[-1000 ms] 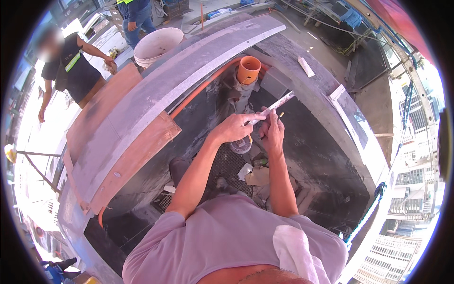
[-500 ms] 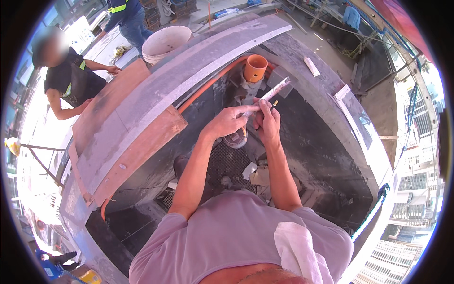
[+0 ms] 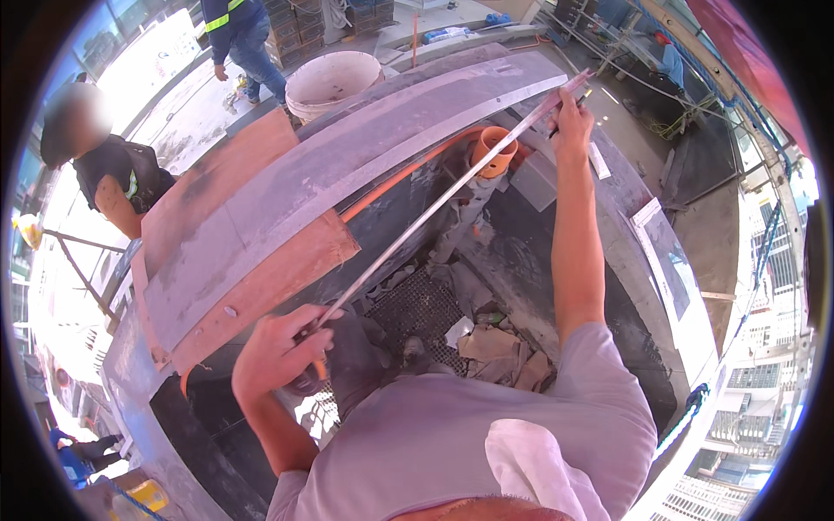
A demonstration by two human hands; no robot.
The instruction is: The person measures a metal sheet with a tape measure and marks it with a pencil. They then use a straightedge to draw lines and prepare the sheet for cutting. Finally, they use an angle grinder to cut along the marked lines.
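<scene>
A long, thin, pale strip, which looks like a tape measure blade [image 3: 421, 224], stretches diagonally between my hands above the pit. My left hand [image 3: 276, 352] is closed round its lower end, at the near left. Beneath those fingers are an orange loop and a dark round body [image 3: 304, 382], partly hidden, probably the tape's case. My right hand [image 3: 572, 126] reaches far right and pinches the upper end by the curved slab. A flat whitish strip [image 3: 569, 87] lies along the blade there, and a thin stick with a yellow tip [image 3: 588, 92] shows between the fingers.
A curved grey slab [image 3: 382, 148] with a pale edge arcs ahead, with brown boards on its left. An orange pipe [image 3: 495, 152] rises inside the pit. Below lie a black grate [image 3: 413, 304] and broken pieces [image 3: 491, 343]. A white bucket [image 3: 334, 82] and other people are beyond.
My hands have moved apart, left hand down and left, right hand up and right. The blade now spans between them. The person at left has turned and lowered their arms.
</scene>
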